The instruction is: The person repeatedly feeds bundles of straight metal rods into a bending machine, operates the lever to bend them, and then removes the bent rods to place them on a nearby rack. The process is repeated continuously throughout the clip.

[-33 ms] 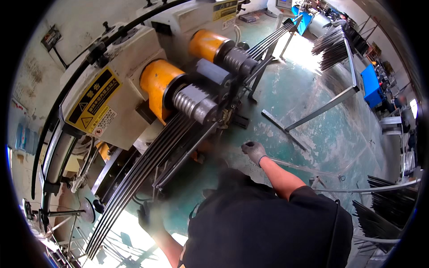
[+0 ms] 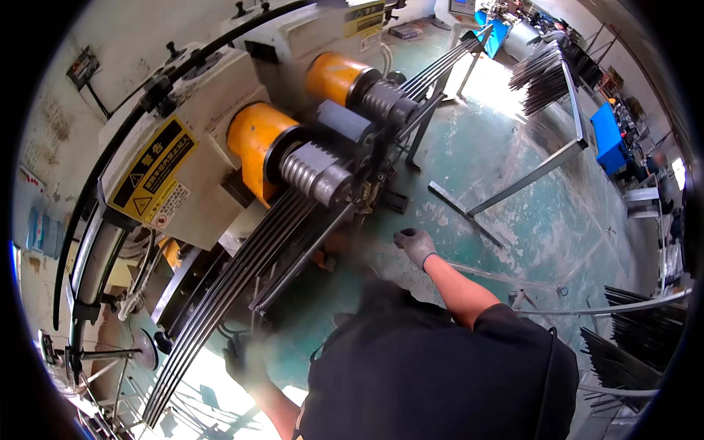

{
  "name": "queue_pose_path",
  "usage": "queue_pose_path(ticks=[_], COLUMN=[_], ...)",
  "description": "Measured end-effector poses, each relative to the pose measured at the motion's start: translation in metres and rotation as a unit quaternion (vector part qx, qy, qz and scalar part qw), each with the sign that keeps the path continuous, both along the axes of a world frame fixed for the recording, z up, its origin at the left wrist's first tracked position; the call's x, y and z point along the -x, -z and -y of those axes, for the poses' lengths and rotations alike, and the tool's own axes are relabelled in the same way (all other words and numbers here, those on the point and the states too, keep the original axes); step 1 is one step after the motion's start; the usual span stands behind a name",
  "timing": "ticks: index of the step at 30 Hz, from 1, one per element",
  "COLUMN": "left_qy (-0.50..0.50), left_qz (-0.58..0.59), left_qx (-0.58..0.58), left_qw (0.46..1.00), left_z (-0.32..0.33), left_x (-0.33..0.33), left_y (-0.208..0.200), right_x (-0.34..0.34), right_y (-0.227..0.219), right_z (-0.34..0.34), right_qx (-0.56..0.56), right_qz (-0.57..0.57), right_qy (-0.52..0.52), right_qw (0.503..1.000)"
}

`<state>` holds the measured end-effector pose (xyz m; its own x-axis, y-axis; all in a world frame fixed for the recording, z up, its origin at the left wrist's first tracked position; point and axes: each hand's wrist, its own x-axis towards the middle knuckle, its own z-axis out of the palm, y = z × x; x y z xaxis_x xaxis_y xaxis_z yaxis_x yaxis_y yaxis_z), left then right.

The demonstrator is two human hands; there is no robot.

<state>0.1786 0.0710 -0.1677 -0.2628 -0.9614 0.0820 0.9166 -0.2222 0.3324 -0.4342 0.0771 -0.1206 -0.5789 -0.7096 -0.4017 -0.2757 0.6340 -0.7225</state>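
Observation:
My left hand (image 2: 246,361), in a dark glove, is low beside the near ends of several long thin metal rods (image 2: 196,339). It looks blurred; its fingers seem stretched out and apart, not touching the rods. My right hand (image 2: 416,246), in a grey glove, hangs over the green floor with its fingers curled in and nothing visible in them. The rods lie side by side under the ribbed metal rollers (image 2: 315,174) of a machine (image 2: 213,95) with orange cylinders (image 2: 260,139). A round bar (image 2: 304,257) runs alongside the rods.
Past the machine, a metal stand (image 2: 458,66) carries the rods' far ends. An angled steel frame (image 2: 535,176) stands on the right, with a bundle of dark rods (image 2: 539,77) on it. More dark rods (image 2: 638,337) lie at the lower right. A blue bin (image 2: 609,139) is farther back.

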Motion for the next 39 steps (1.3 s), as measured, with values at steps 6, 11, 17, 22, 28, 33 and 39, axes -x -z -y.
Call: queue_pose_path(ticks=[6, 11, 17, 22, 28, 33, 39], left_qy=[-0.371, -0.358, -0.229, -0.479, -0.549, -0.483, -0.484], left_qz=[0.054, 0.063, 0.068, 0.223, 0.365, 0.46, 0.473], left_qx=[-0.289, -0.056, 0.039, -0.1, 0.015, 0.076, 0.17], left_qw=[0.881, 0.93, 0.97, 0.843, 0.752, 0.741, 0.717], left_z=[0.015, 0.023, 0.018, 0.038, 0.058, 0.113, 0.151], left_x=[0.042, 0.015, -0.006, 0.104, 0.095, 0.133, 0.224], left_y=[-0.158, -0.168, -0.179, -0.308, -0.414, -0.46, -0.491], right_x=[-0.012, -0.015, -0.019, -0.005, -0.016, 0.003, 0.015], right_y=[-0.073, -0.114, -0.12, -0.125, -0.165, -0.171, -0.176], right_z=[0.074, 0.119, 0.159, 0.178, 0.19, 0.196, 0.199], right_qx=[0.298, 0.396, 0.422, 0.389, 0.358, 0.371, 0.337], right_qz=[0.133, 0.253, 0.355, 0.353, 0.382, 0.342, 0.347], right_qy=[0.11, 0.154, 0.157, 0.184, 0.183, 0.118, 0.088], right_qw=[0.939, 0.869, 0.819, 0.831, 0.832, 0.855, 0.871])
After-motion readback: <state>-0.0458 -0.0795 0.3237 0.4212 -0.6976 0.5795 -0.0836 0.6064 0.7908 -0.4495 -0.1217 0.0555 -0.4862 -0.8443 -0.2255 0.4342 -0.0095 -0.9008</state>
